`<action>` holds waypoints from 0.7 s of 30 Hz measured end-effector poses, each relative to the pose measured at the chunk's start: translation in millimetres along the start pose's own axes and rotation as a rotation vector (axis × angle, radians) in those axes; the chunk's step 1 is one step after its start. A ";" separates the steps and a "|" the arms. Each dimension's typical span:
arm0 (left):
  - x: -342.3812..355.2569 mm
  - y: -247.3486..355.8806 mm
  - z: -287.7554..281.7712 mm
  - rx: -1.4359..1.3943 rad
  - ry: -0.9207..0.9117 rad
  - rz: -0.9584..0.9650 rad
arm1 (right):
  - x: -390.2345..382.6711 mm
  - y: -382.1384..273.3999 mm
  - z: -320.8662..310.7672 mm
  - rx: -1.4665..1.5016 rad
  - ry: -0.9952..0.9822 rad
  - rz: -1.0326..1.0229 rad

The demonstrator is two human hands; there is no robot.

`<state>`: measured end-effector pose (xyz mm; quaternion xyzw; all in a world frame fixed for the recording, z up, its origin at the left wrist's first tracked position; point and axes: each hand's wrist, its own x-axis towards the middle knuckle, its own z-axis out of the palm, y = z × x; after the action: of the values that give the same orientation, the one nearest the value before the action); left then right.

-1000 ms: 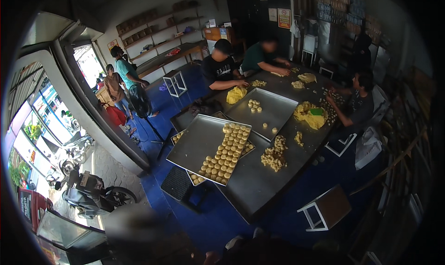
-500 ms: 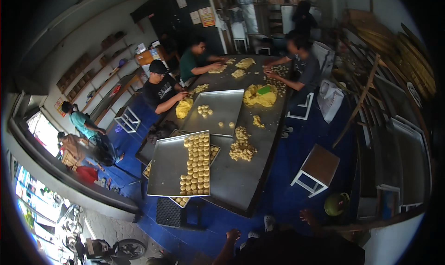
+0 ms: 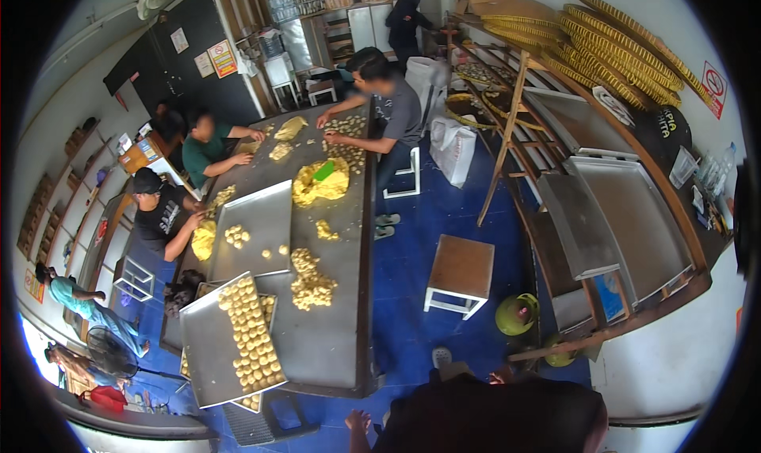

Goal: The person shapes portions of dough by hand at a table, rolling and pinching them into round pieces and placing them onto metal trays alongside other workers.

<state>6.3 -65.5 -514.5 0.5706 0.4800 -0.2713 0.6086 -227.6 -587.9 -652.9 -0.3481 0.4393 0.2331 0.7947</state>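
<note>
At the lower edge, my left hand (image 3: 358,421) hangs low beside my dark-clothed body, fingers loosely apart and holding nothing. My right hand (image 3: 501,375) shows only in part past my body, small and blurred, with its fingers apart and nothing visible in it. Neither touches the long dark table (image 3: 333,342) ahead. On the table's near left corner a metal tray (image 3: 208,358) holds rows of round yellow dough balls (image 3: 252,334). Behind it lies a larger tray (image 3: 265,207) with a few balls. Beside these are a pile of small dough pieces (image 3: 311,282) and a yellow mass (image 3: 321,185) with a green scraper (image 3: 323,170).
Several people work dough around the table's far half. A brown-topped stool (image 3: 461,267) and a green gas cylinder (image 3: 517,315) stand on the blue floor to the right. Beyond them runs a wooden rack (image 3: 547,215) with metal trays. A standing fan (image 3: 111,351) is at left.
My view has turned to the right, so the table sits farther left and more of the rack shows. My right hand is now partly covered by my body.
</note>
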 end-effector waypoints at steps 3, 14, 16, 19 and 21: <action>6.8 -11.2 31.6 -0.046 0.063 0.033 | 13.5 -76.9 -16.9 0.007 0.008 -0.146; 13.3 42.6 70.5 -0.291 0.242 -0.134 | -16.4 -234.5 35.8 -0.164 0.471 -0.411; 15.9 49.6 77.3 -0.256 0.238 -0.165 | -19.8 -219.7 15.7 -0.043 0.425 -0.397; 22.4 65.8 78.2 -0.231 0.253 -0.187 | -18.3 -212.0 29.7 -0.057 0.507 -0.230; 24.5 79.1 86.4 -0.180 0.255 -0.217 | -23.5 -194.8 23.6 -0.028 0.535 -0.095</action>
<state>109.1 -126.8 -511.8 0.4884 0.6344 -0.2168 0.5585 -95.1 -697.9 -556.0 -0.4286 0.6135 0.1013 0.6554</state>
